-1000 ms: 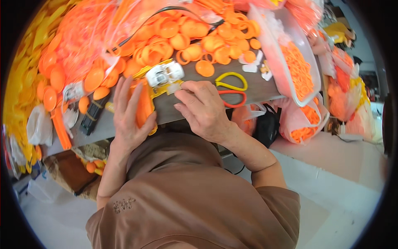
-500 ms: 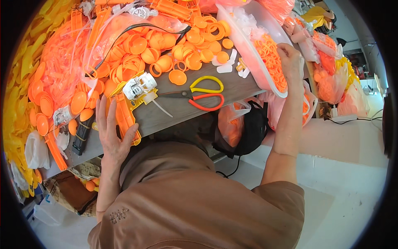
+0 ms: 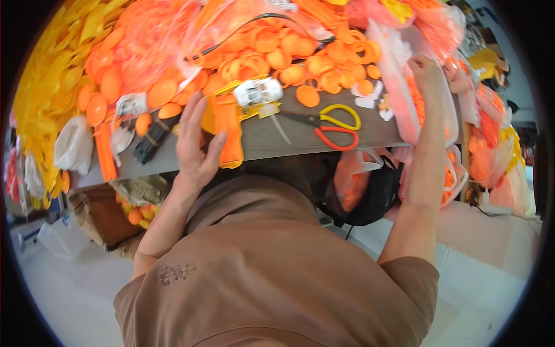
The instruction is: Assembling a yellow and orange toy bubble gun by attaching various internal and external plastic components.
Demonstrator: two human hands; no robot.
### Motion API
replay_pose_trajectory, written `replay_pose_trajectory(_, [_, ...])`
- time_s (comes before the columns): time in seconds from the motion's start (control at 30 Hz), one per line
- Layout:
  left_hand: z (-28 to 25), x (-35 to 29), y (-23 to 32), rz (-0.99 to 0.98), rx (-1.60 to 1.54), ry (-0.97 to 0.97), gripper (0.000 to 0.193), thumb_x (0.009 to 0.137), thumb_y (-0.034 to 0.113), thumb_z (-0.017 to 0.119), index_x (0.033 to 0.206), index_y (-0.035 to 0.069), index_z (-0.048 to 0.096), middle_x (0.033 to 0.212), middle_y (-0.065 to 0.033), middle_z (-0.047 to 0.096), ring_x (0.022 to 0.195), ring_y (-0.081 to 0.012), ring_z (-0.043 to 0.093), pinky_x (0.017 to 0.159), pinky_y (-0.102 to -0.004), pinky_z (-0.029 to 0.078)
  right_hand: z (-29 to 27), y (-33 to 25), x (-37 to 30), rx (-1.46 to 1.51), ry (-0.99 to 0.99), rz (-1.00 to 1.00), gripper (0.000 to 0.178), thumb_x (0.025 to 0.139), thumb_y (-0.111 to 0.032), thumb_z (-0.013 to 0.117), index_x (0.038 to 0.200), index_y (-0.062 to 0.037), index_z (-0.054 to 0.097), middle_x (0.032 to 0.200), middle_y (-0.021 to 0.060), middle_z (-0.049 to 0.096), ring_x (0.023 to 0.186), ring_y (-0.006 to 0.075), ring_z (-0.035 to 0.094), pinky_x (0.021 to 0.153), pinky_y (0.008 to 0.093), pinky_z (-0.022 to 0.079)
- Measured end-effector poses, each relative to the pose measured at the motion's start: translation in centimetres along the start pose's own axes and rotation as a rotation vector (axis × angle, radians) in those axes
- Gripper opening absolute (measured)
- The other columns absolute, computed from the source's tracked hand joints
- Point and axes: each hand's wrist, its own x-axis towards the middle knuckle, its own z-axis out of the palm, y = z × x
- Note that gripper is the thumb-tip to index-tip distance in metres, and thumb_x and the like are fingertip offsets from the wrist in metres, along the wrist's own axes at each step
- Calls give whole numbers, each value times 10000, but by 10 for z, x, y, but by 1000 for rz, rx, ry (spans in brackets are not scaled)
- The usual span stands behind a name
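My left hand (image 3: 196, 141) is open, fingers apart, lying beside a long orange plastic part (image 3: 228, 130) near the table's front edge; its thumb reaches that part's side. At the part's far end sits a white mechanism (image 3: 257, 92) on a yellow piece, with a pale strip hanging from it. My right hand (image 3: 428, 75) is over a long white bin (image 3: 393, 81) that holds small orange rings (image 3: 415, 104). Its fingers are curled together, and anything between them is hidden. Between my hands lie scissors (image 3: 341, 124) with one yellow and one red handle loop, blades pointing left.
Orange cups and rings (image 3: 277, 52) heap along the back, with yellow parts (image 3: 52, 69) at far left. A black bundle tied with a band (image 3: 153, 141) lies left of my left hand. Filled bags (image 3: 485, 150) stand at the right; a black bag (image 3: 378, 191) is below the table edge.
The whole view has shifted, so the table and its things appear farther right. My left hand stays open by the orange part. My right hand stays at the bin with fingers curled.
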Motion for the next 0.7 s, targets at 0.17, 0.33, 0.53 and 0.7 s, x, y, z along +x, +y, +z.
replay_pose_trajectory(0.17, [-3, -4, -5, 8, 45, 57, 468, 843, 27, 590, 1285, -34, 451, 1348, -212, 437, 791, -145, 559, 644, -235, 451, 4, -8, 0, -47, -41, 75, 302, 829, -264, 568, 957, -6, 656, 856, 186, 659, 814, 298, 640, 745, 348, 475])
replay_pose_trajectory(0.33, [0, -6, -11, -2, 15, 119, 394, 868, 12, 541, 1250, -51, 465, 1312, -231, 458, 1241, -334, 440, 1006, -366, 356, 18, -8, 6, -88, 57, 112, 322, 851, -316, 561, 970, -36, 666, 896, 159, 665, 828, 305, 638, 750, 359, 477])
replay_pose_trajectory(0.53, [2, -7, -11, -50, 19, 142, 372, 863, -2, 538, 1228, -45, 481, 1301, -226, 466, 1211, -321, 469, 988, -356, 374, 24, -8, 9, -19, 139, 90, 303, 858, -320, 563, 968, -62, 679, 929, 153, 666, 855, 314, 639, 763, 374, 483])
replay_pose_trajectory(0.7, [0, -7, -2, -155, 8, 125, 385, 838, 3, 582, 1210, -40, 498, 1306, -206, 470, 1160, -285, 509, 948, -331, 403, 31, 5, 14, -48, 222, 22, 310, 843, -339, 575, 970, -78, 682, 936, 147, 666, 857, 307, 640, 768, 377, 480])
